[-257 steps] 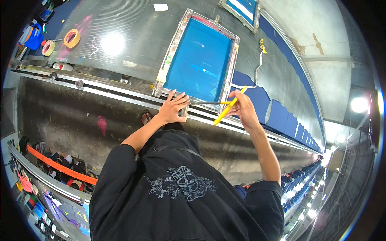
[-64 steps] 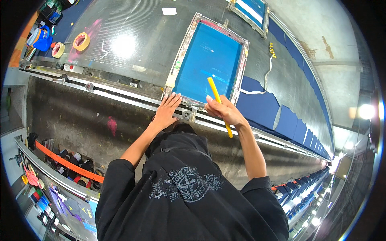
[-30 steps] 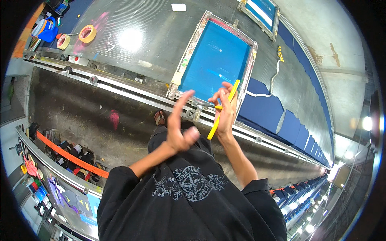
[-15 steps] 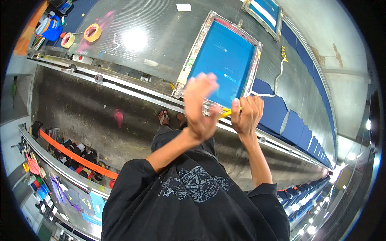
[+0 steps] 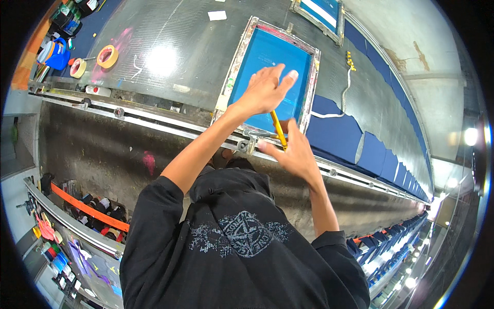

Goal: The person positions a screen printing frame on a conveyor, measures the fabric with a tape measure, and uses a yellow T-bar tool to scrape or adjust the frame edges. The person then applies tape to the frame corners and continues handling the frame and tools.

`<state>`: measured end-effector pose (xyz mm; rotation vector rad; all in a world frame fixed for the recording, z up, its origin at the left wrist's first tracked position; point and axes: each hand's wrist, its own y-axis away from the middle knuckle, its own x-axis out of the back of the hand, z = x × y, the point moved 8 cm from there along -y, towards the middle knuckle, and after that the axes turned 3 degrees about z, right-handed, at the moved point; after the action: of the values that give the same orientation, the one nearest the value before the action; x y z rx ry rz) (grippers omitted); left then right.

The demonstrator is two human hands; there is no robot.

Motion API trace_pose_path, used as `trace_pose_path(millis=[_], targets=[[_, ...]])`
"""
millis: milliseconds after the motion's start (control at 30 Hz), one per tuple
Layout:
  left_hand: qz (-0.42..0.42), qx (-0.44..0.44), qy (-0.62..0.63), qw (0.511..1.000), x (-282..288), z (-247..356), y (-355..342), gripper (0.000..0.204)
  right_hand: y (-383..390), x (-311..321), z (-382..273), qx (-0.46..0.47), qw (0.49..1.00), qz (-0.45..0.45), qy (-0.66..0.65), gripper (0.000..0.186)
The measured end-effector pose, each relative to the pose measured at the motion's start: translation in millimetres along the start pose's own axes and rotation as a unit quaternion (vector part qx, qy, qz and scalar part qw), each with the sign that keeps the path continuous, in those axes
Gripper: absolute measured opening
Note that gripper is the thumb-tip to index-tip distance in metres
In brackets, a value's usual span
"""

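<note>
A blue screen in a paint-stained frame [image 5: 314,67] lies on the grey printing table [image 5: 195,41], by a metal clamp [image 5: 246,145] on the edge rail. A tool with a yellow handle [image 5: 276,121] stands tilted at that clamp, its upper end partly under my left hand [image 5: 265,90]. That hand is raised over the screen, fingers apart; whether it touches the handle I cannot tell. My right hand [image 5: 296,154] is beside the handle with thumb and fingers apart, seemingly touching it but not closed round it.
Tape rolls [image 5: 107,56] and a blue jug [image 5: 54,54] are at the left. A second screen [image 5: 337,23] lies farther back. Navy fabric panels [image 5: 332,135] and a white cord [image 5: 343,103] run rightward. An orange rail [image 5: 87,206] borders the lower-left rack.
My left hand has moved up over the screen. My right fingers, curled at the yellow handle half a second ago, are now more spread, and the handle has turned to a steeper angle.
</note>
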<state>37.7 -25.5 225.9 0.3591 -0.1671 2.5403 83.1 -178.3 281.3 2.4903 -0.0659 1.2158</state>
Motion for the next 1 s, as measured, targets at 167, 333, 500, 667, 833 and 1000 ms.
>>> trace_pose_path(millis=[167, 333, 500, 667, 833, 1000], targets=[[0.120, -0.029, 0.051, 0.991, 24, 18, 16, 0.075, -44, -26, 29, 0.011, 0.888, 0.002, -0.460, 0.060], [0.181, -0.075, 0.050, 0.979, 27, 39, 72, 0.067, -22, -59, 11, 0.031, 0.925, -0.114, -0.362, 0.052], [0.194, -0.152, 0.047, 0.968, 25, 67, 128, 0.070, -24, -15, 43, 0.036, 0.814, 0.345, -0.466, 0.078], [0.148, -0.144, 0.052, 0.977, -11, 66, 171, 0.069, -13, 29, 24, 0.191, 0.839, 0.504, -0.075, 0.040], [0.263, -0.120, 0.122, 0.949, 14, 45, 142, 0.050, 7, 16, 5, 0.170, 0.903, 0.370, 0.136, 0.029], [0.201, 0.033, 0.252, 0.946, 8, 15, 63, 0.057, 46, -32, -1, -0.050, 0.989, 0.089, 0.106, 0.033]])
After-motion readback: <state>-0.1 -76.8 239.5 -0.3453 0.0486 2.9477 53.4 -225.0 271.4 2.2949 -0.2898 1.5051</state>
